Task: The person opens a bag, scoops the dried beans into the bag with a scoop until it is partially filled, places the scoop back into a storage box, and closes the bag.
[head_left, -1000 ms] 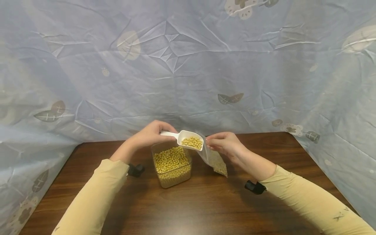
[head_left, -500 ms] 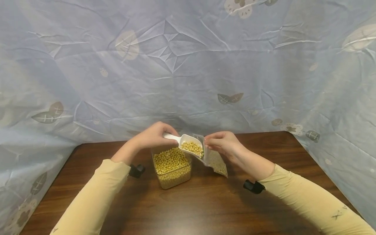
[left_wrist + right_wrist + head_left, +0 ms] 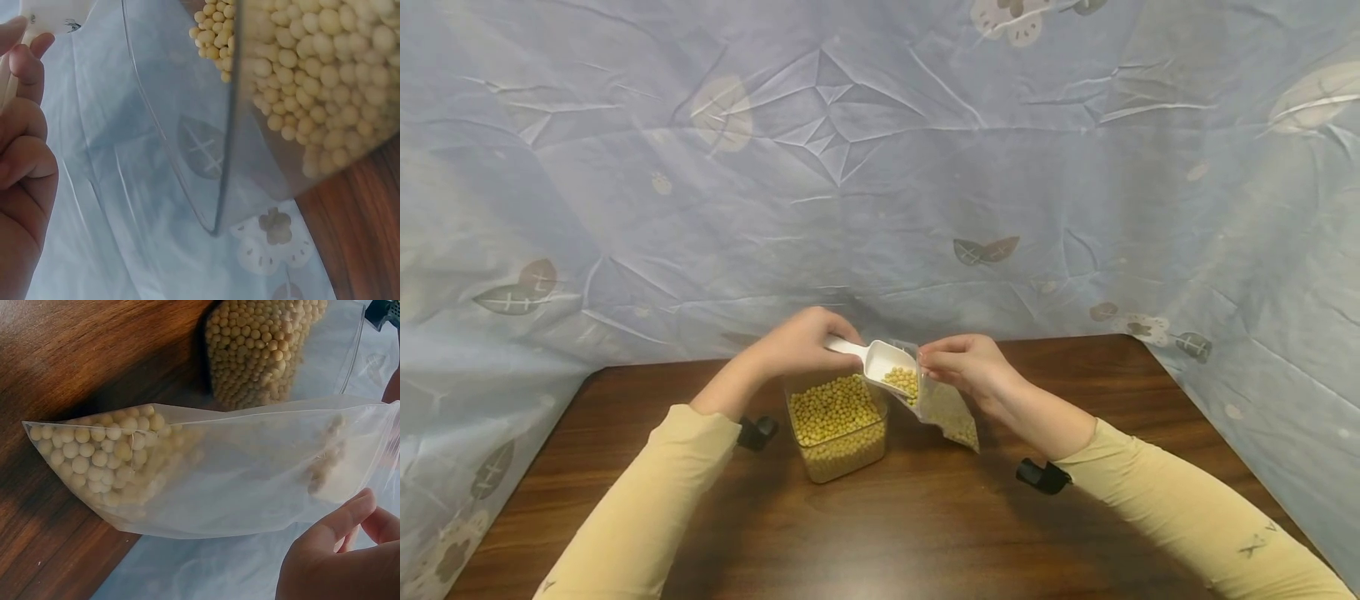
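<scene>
My left hand [image 3: 808,342] grips the handle of a white scoop [image 3: 880,360], which tilts down to the right with yellow soybeans [image 3: 901,381] gathered at its lip. The scoop's front end is inside the mouth of a clear plastic bag [image 3: 250,469]. At the bag's rim, my right hand [image 3: 973,367] pinches the plastic between thumb and fingers. More soybeans [image 3: 94,450] fill the bag's bottom corner. Below the left hand stands a clear square container [image 3: 846,462], holding many soybeans; in the left wrist view its wall [image 3: 181,169] blocks part of the scene.
A dark wooden table [image 3: 880,542] carries the container. Pale blue patterned cloth [image 3: 850,208] hangs behind it and at both sides. A black wrist camera sits under each forearm, one of them by the right sleeve [image 3: 1150,492].
The scoop has shifted right and tipped downward into the bag's mouth. Soybeans have slid toward its lip, and fewer show in it. The right hand has hardly moved.
</scene>
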A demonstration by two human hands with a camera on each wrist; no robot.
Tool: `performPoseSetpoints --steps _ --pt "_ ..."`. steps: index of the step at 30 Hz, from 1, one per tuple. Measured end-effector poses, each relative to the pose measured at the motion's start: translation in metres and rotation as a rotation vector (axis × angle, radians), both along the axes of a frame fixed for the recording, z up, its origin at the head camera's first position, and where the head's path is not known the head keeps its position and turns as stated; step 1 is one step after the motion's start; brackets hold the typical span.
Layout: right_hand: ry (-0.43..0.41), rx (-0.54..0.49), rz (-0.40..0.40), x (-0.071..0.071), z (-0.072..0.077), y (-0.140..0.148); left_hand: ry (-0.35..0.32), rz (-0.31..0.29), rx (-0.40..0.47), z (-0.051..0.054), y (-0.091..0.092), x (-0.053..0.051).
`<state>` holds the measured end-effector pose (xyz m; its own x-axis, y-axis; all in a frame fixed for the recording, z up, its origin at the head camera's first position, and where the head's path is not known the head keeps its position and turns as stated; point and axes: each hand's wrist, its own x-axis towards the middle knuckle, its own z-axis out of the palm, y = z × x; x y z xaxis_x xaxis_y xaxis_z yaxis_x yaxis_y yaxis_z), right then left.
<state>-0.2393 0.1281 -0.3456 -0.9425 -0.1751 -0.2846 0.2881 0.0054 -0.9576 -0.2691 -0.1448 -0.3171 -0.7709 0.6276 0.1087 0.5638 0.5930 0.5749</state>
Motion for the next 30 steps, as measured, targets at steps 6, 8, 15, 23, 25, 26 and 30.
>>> performPoseSetpoints --steps 6,8,15,23,25,26,30 --pt "-0.002 -0.008 -0.007 -0.001 0.0 -0.001 0.001 -0.005 0.002 0.001 0.005 0.001" --pt "-0.003 -0.009 -0.009 -0.002 0.0 -0.001 0.005 -0.007 0.002 0.0 0.007 0.001" --pt "0.003 -0.012 -0.015 -0.003 0.0 -0.002 0.013 -0.023 -0.007 0.001 0.012 0.001" --pt "0.01 -0.001 -0.008 -0.003 -0.001 -0.002 0.012 -0.032 -0.051 0.005 0.017 0.003" --pt "0.01 0.002 -0.009 -0.003 -0.001 -0.003 0.007 -0.025 -0.055 0.005 0.017 0.003" --pt "0.01 0.003 -0.009 -0.003 -0.001 -0.003 0.008 -0.023 -0.057 0.004 0.017 0.003" --pt "0.01 0.007 -0.005 -0.003 -0.002 -0.003 -0.004 -0.006 -0.061 0.001 0.013 0.004"
